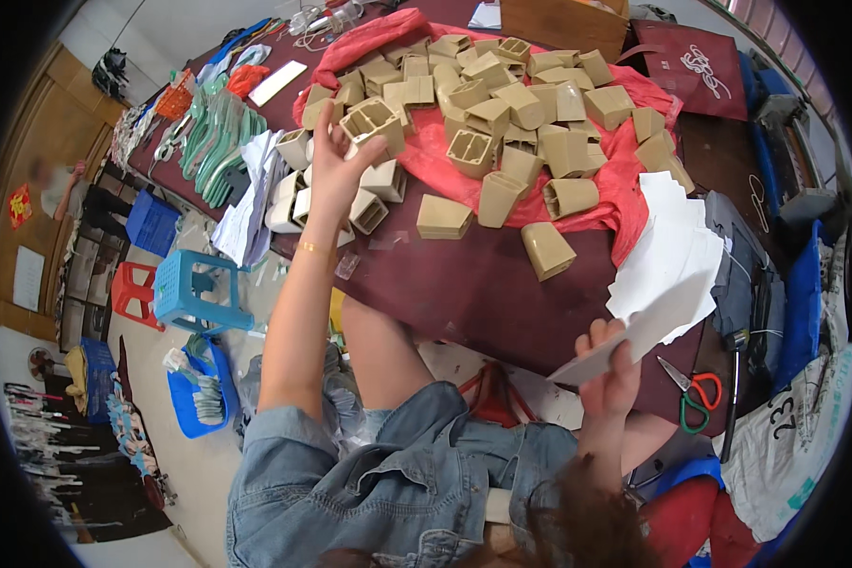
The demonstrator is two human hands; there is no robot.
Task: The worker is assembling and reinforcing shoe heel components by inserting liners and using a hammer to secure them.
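so, fingers first: the right hand [608,381] has thumb and fingers pinching a pale card [648,329], tilted at the near edge of the table. the left hand [336,170] is stretched out to the pile, thumb and fingers parted in a c around a hollow beige piece [373,123], tbh can't tell if they're actually squeezing it. some whitish hollow pieces [381,180] sit on both sides of that wrist. past the hand, loads more beige pieces [521,102] are heaped on red plastic [625,213], a few spilling onto the maroon table [426,293]. just beyond the card there's a fanned stack of white sheets [667,251], and scissors [693,393] with orange and green handles lie right of the right hand. further out, a blue stool [197,292] stands on the floor, left side.
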